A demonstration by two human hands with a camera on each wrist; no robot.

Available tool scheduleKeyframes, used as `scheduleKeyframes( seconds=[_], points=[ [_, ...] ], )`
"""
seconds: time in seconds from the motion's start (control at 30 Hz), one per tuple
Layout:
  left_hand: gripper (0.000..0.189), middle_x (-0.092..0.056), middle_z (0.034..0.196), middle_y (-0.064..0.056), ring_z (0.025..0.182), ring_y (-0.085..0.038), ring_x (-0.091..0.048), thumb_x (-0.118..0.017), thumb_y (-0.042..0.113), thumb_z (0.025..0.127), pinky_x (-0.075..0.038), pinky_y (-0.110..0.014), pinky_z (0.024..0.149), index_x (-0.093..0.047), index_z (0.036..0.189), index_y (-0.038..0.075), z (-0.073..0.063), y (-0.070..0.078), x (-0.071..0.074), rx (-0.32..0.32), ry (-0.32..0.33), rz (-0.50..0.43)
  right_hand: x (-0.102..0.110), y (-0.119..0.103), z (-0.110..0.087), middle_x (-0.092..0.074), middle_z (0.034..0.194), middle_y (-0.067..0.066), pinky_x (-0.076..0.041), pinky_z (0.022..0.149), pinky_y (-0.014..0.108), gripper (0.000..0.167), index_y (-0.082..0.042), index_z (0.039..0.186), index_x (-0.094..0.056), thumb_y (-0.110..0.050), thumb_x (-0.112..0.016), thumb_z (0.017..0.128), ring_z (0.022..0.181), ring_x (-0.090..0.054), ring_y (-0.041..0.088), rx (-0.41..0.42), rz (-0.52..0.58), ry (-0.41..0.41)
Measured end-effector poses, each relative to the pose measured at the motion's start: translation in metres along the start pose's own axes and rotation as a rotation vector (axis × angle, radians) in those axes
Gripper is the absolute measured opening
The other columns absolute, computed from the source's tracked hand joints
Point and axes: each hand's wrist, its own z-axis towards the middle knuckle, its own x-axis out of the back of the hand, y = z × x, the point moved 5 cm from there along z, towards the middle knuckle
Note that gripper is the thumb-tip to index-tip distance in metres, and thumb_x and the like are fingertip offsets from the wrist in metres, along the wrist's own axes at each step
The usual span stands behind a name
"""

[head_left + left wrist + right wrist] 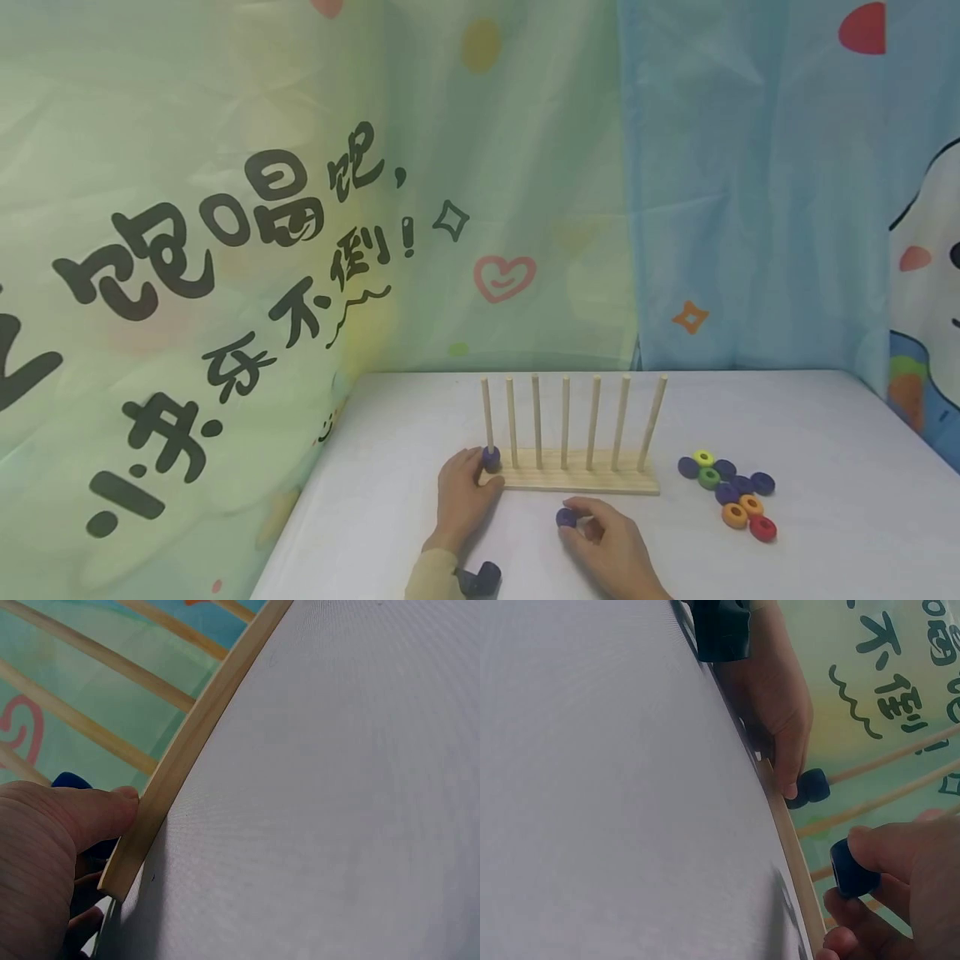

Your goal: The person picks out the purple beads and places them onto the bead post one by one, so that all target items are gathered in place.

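A wooden peg stand (577, 481) with a row of several upright pegs stands on the table. My left hand (467, 493) grips its left end, the thumb on the front edge of the base in the left wrist view. Two dark blue beads (814, 785) sit stacked low on the leftmost peg, beside the left fingers. In front of the stand, my right hand (611, 540) pinches another dark blue bead (853, 868) between thumb and fingers, apart from the pegs. The other pegs carry no beads.
To the right of the stand, loose beads lie in a cluster on the white table (832, 433): several dark blue beads (762, 482), a yellow bead (703, 454), a green bead (708, 474), two orange beads (735, 524) and a red bead (763, 536). Printed curtains (517, 183) hang behind.
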Motion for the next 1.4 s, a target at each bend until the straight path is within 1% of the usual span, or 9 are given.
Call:
scheduleKeyframes(
  seconds=[0.17,0.37,0.47,0.63,0.73,0.9,1.07,1.23,1.4],
  points=[
    [0.047,-0.065,0.123,-0.012,0.124,-0.035,-0.052,-0.075,0.023,0.079,-0.033,-0.054,0.111,-0.067,0.121,0.004,0.000,0.000,0.000,-0.003,0.010,0.007,0.000,-0.005,0.001,-0.071,0.092,-0.008,-0.044,0.057,0.019,0.033,-0.019,0.103,-0.071,-0.009,-0.082,0.074,0.062,-0.048,0.002,0.024,0.022,0.011],
    [0.047,-0.065,0.123,-0.012,0.125,-0.035,-0.052,-0.075,0.023,0.079,-0.033,-0.054,0.111,-0.067,0.121,0.004,-0.001,0.001,0.000,-0.002,0.011,-0.004,0.002,-0.007,0.004,-0.069,0.090,-0.008,-0.045,0.055,0.019,0.030,-0.019,0.103,-0.071,-0.009,-0.081,0.077,0.061,-0.049,0.002,0.039,0.033,-0.003],
    [0.046,-0.065,0.124,-0.012,0.125,-0.036,-0.052,-0.074,0.023,0.079,-0.032,-0.054,0.111,-0.067,0.120,0.005,-0.001,0.000,-0.001,-0.001,0.011,-0.010,0.006,-0.008,0.008,-0.069,0.089,-0.007,-0.046,0.056,0.019,0.030,-0.016,0.106,-0.071,-0.010,-0.080,0.078,0.061,-0.051,0.002,0.056,0.036,0.006],
    [0.045,-0.065,0.124,-0.011,0.125,-0.035,-0.051,-0.074,0.023,0.079,-0.032,-0.054,0.112,-0.067,0.120,0.005,-0.001,0.001,0.000,0.012,0.007,-0.019,0.012,-0.012,0.017,-0.069,0.090,-0.004,-0.047,0.053,0.019,0.037,-0.011,0.114,-0.067,-0.012,-0.079,0.079,0.059,-0.052,0.003,0.081,0.060,0.006],
    [0.046,-0.065,0.124,-0.012,0.125,-0.036,-0.052,-0.075,0.022,0.079,-0.033,-0.054,0.111,-0.067,0.120,0.004,-0.001,0.001,0.000,0.008,0.008,-0.015,0.013,-0.016,0.021,-0.069,0.091,-0.003,-0.046,0.051,0.019,0.035,-0.010,0.112,-0.067,-0.012,-0.079,0.079,0.059,-0.052,0.004,0.087,0.063,-0.001],
    [0.047,-0.065,0.123,-0.013,0.123,-0.036,-0.053,-0.075,0.022,0.078,-0.034,-0.054,0.110,-0.067,0.120,0.003,-0.002,0.002,0.003,-0.009,0.020,-0.002,0.009,-0.025,0.024,-0.069,0.092,-0.006,-0.049,0.057,0.019,0.030,-0.014,0.105,-0.069,-0.010,-0.080,0.077,0.064,-0.054,0.003,0.120,0.063,0.012],
    [0.045,-0.066,0.121,-0.012,0.122,-0.036,-0.054,-0.076,0.021,0.077,-0.034,-0.055,0.109,-0.068,0.118,0.004,-0.004,0.001,0.007,-0.014,0.038,-0.003,0.002,-0.035,0.025,-0.070,0.096,-0.007,-0.050,0.061,0.019,0.029,-0.016,0.106,-0.069,-0.012,-0.080,0.079,0.071,-0.057,0.004,0.132,0.076,-0.008],
    [0.045,-0.066,0.123,-0.011,0.124,-0.035,-0.053,-0.075,0.022,0.079,-0.033,-0.054,0.111,-0.067,0.120,0.006,-0.003,0.000,0.003,-0.012,0.020,-0.008,0.002,-0.040,0.030,-0.070,0.097,-0.008,-0.050,0.060,0.020,0.028,-0.014,0.107,-0.070,-0.015,-0.079,0.080,0.071,-0.058,0.006,0.109,0.073,-0.012],
    [0.046,-0.066,0.122,-0.011,0.123,-0.034,-0.054,-0.076,0.023,0.078,-0.034,-0.054,0.110,-0.067,0.120,0.006,-0.002,0.000,0.000,-0.008,0.028,-0.007,0.004,-0.045,0.037,-0.070,0.096,-0.010,-0.049,0.063,0.021,0.028,-0.015,0.107,-0.070,-0.017,-0.079,0.081,0.072,-0.058,0.005,0.111,0.050,-0.020]
  ],
)
